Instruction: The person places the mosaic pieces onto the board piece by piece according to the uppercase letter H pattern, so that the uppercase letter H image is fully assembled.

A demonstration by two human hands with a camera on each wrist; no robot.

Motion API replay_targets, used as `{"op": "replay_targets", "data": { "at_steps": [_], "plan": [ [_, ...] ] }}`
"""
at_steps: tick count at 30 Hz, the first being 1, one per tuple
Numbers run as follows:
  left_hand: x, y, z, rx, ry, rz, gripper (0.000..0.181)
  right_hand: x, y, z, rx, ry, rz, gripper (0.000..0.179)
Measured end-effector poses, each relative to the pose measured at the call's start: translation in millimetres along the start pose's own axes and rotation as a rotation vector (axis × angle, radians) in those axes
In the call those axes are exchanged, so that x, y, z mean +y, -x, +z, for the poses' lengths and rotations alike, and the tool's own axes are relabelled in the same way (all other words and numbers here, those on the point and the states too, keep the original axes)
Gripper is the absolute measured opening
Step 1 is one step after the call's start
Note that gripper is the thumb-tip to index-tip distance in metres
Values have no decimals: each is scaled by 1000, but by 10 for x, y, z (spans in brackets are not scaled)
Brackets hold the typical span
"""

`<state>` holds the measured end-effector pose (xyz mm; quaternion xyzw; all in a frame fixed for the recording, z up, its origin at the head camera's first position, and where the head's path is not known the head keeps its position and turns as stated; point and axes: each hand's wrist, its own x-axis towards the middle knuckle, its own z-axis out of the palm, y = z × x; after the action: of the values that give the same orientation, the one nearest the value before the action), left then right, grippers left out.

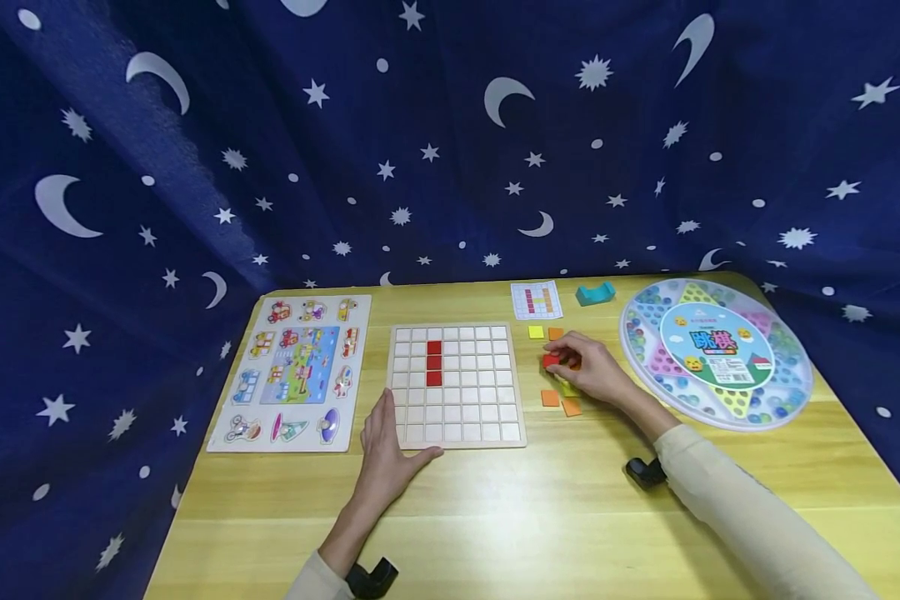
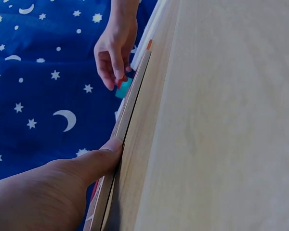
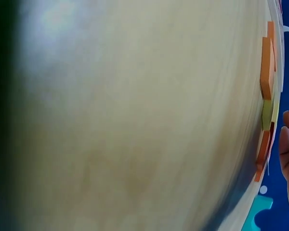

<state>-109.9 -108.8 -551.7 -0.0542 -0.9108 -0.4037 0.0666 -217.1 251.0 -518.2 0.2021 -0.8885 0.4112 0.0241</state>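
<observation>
A wooden grid board (image 1: 470, 413) with white squares lies at the middle of the table. Three red tiles (image 1: 434, 362) sit one below another in its upper left part. My left hand (image 1: 384, 454) rests at the board's lower left corner, thumb spread along the near edge; the left wrist view shows the thumb against the rim. To the right of the board, my right hand (image 1: 594, 367) pinches a red tile (image 1: 551, 361) between thumb and fingertips. Around it lie orange tiles (image 1: 550, 398) and yellow tiles (image 1: 536, 332), some partly hidden under the hand.
A small pattern card (image 1: 537, 300) lies behind the tiles, beside a teal curved piece (image 1: 596, 293). A vehicle picture puzzle (image 1: 345, 442) lies at left. On the right is a round Chinese checkers set (image 1: 716, 354). A starry blue curtain (image 1: 450, 125) hangs behind the table.
</observation>
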Motion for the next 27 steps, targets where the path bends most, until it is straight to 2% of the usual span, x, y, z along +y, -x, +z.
{"op": "replay_targets", "data": {
  "at_steps": [6, 15, 22, 27],
  "plan": [
    [-2, 3, 4, 14, 0, 8, 125, -57, -38, 70, -23, -17, -14, 28],
    [15, 13, -21, 1, 3, -7, 123, -210, -150, 215, -53, -19, -24, 28],
    [2, 11, -15, 10, 0, -1, 124, -338, -238, 385, -64, -25, -47, 26],
    [-12, 6, -9, 19, -1, 12, 123, -482, -308, 563, -86, -73, -71, 22]
  ]
}}
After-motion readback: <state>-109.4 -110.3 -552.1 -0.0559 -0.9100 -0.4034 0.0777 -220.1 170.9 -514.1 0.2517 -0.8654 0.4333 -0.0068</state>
